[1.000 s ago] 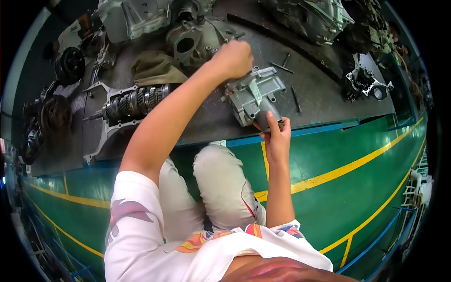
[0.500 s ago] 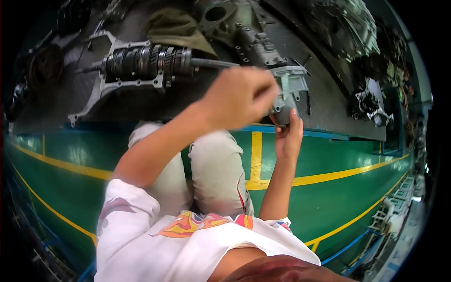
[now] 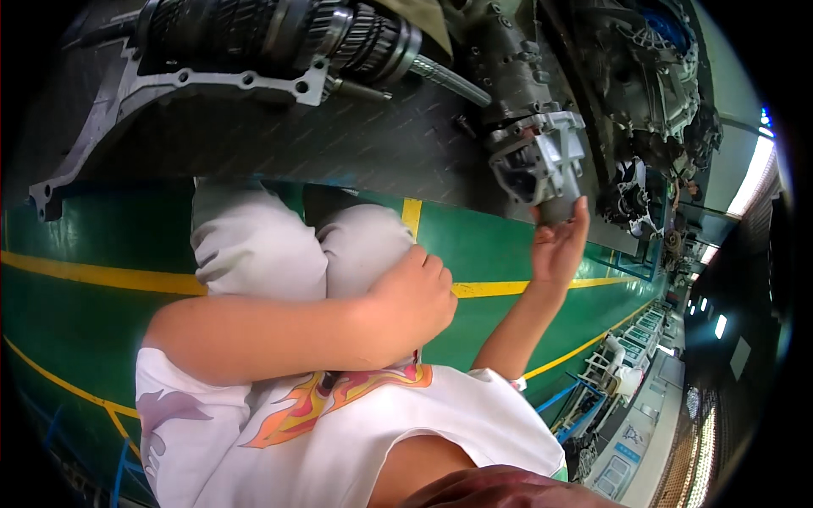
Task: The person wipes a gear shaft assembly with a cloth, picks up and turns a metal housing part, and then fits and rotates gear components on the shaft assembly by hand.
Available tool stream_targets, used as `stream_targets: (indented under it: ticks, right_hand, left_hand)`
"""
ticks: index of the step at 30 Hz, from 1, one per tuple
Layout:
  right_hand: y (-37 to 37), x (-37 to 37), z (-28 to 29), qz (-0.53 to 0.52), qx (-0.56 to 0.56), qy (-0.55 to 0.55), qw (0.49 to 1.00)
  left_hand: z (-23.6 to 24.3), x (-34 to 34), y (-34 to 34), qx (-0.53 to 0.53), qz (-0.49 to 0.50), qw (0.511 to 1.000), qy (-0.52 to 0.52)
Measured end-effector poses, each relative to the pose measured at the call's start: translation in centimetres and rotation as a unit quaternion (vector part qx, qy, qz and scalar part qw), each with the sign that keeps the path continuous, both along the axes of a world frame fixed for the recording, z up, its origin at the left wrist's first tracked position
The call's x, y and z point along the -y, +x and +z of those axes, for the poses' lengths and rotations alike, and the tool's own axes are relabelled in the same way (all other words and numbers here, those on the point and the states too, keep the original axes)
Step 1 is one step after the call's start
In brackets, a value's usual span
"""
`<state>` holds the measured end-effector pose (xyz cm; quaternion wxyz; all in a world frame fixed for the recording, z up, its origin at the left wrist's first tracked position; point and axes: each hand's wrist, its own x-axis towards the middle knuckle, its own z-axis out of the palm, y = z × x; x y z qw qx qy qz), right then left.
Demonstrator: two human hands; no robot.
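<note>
My right hand (image 3: 555,245) grips the lower cylindrical end of a silver cast housing (image 3: 559,152), thumb and fingers against it. That housing sits against the end of a longer grey metal casting (image 3: 508,63) on the dark bench; I cannot tell whether they are joined. My left hand (image 3: 411,292) is down over my light trousers at knee level, fingers curled; anything inside it is hidden.
A gear shaft assembly (image 3: 279,34) lies in an open cast case (image 3: 178,85) along the bench (image 3: 364,144). Olive cloth (image 3: 432,21) is behind it. More cast housings (image 3: 644,85) crowd the right. Green floor (image 3: 483,237) with yellow lines runs below the bench edge.
My left hand has come down from above the housing to my knees, fingers still curled. My right hand stays on the housing. The view has swung, showing more of the hall on the right.
</note>
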<state>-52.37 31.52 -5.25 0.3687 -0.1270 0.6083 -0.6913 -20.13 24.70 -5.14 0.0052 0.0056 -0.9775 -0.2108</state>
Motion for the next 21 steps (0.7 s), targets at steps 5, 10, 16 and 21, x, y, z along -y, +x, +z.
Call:
stream_targets:
  ticks: [5,10,16,21]
  right_hand:
    - [-6.5,-0.6,5.8,0.061,-0.040,0.024,0.997]
    - [-9.2,0.9,8.0,0.063,-0.112,0.094,0.987]
    - [-14.6,-1.8,9.4,0.008,-0.266,0.252,0.930]
    - [-17.7,1.1,11.6,0.010,-0.466,0.340,0.817]
  left_hand:
    - [1.3,0.3,0.9,0.059,-0.054,0.996,-0.041]
    - [2.3,0.2,3.0,0.087,-0.066,0.993,-0.042]
    - [2.2,0.1,4.9,0.060,-0.055,0.996,-0.020]
    - [1.3,-0.4,6.7,0.008,-0.028,0.999,-0.018]
